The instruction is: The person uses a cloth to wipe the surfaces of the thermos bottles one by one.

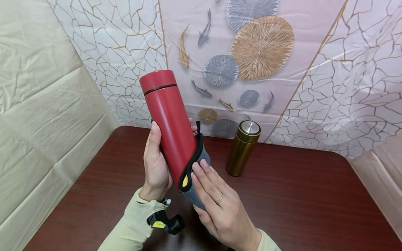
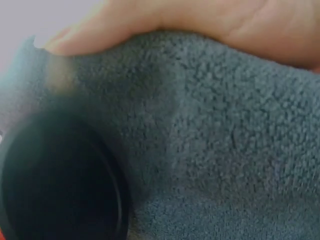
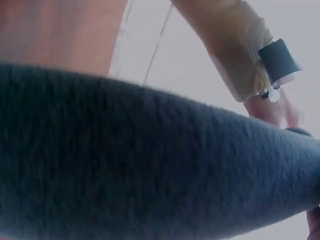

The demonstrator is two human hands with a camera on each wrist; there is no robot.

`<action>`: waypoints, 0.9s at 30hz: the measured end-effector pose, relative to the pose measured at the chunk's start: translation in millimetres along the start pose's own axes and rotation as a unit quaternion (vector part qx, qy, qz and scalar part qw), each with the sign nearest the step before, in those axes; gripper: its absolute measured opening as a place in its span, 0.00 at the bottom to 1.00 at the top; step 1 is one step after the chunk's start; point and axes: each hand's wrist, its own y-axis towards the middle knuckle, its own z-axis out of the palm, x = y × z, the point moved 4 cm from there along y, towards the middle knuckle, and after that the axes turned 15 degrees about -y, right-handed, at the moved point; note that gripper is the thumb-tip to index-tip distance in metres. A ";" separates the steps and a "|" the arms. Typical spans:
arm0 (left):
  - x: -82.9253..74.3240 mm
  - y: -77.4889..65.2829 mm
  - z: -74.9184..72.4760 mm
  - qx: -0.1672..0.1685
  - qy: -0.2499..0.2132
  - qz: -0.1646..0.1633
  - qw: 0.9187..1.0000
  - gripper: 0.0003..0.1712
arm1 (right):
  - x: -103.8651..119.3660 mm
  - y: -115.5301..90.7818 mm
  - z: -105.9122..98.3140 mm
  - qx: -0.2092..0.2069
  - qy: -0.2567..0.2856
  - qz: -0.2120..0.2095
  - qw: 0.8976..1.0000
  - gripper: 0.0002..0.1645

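A red vacuum flask (image 1: 169,125) with a red lid is held up, tilted, above the table. My left hand (image 1: 157,164) grips it from the left, thumb along its side and fingertips showing past its right edge. A grey fleecy cloth (image 1: 205,157) with a black border and a yellow label wraps the lower right side. My right hand (image 1: 220,205), a ring on one finger, holds this cloth against the flask. In the left wrist view, the grey cloth (image 2: 225,125) lies under a thumb, beside a dark round shape. Dark fabric fills much of the right wrist view.
An olive-gold flask (image 1: 240,153) with a silver-topped lid stands upright on the dark red-brown wooden table (image 1: 298,195), right of my hands. Behind the table hangs a patterned sheet (image 1: 201,97), with a cream cloth (image 1: 47,122) on the left side.
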 end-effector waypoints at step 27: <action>67.4 -46.0 31.6 0.171 0.226 -0.099 0.954 0.14 | -36.2 3.0 -31.9 -0.054 0.031 0.285 0.957 0.33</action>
